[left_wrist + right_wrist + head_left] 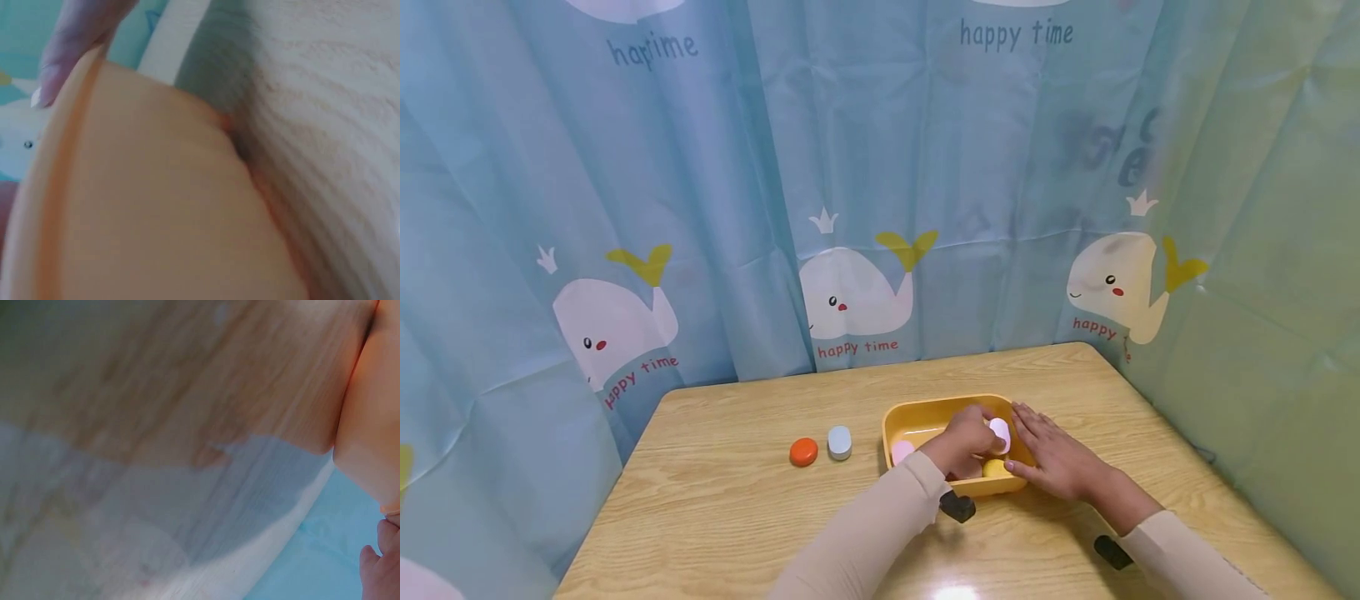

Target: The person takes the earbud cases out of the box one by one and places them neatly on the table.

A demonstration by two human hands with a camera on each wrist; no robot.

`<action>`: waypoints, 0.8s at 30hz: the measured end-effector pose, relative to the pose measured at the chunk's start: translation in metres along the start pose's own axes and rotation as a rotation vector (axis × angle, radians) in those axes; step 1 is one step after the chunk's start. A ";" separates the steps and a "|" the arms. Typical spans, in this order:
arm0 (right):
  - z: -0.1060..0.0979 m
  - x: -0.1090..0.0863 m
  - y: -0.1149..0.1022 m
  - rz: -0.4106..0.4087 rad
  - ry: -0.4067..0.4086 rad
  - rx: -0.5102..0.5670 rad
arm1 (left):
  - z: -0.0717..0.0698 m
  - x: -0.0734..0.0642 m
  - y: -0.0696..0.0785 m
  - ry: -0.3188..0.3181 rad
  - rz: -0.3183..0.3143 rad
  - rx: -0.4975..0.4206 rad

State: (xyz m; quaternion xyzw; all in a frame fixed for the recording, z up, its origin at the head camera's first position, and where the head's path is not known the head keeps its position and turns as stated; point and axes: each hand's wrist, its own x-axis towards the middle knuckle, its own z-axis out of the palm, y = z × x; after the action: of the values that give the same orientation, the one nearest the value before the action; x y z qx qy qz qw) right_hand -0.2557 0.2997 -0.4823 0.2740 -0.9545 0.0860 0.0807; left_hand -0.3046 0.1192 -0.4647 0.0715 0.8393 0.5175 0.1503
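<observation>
A yellow-orange tray (917,410) with rounded corners stands on the wooden table. My left hand (966,439) reaches into it over the near rim, and its curled fingers pinch a pale pink-white rounded piece (999,435). My right hand (1060,457) lies at the tray's right end, its fingers fairly straight along the rim. Below the pale piece sits a yellow piece (997,468), next to the right thumb. A pink piece (902,451) lies in the tray's left end. The tray's outer wall (156,187) fills much of the left wrist view.
Left of the tray, an orange-red rounded piece (803,452) and a light grey-blue one (839,442) lie on the table (722,500). A blue curtain (722,208) with whales hangs behind the table and along its right side.
</observation>
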 end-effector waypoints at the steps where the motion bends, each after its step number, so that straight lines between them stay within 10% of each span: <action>1: 0.000 0.000 0.000 0.001 0.000 0.002 | -0.002 0.000 0.000 0.000 0.002 -0.003; 8: 0.000 -0.002 0.001 0.006 -0.002 -0.009 | -0.014 -0.001 -0.004 -0.020 -0.032 -0.168; 24: 0.001 0.001 -0.002 0.013 0.001 0.006 | -0.044 -0.005 -0.012 -0.022 0.007 -0.203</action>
State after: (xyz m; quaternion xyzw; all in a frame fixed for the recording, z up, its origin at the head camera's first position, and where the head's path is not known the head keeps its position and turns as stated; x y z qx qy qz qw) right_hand -0.2553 0.2978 -0.4827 0.2679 -0.9559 0.0897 0.0796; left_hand -0.3142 0.0754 -0.4559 0.0643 0.7806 0.5996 0.1645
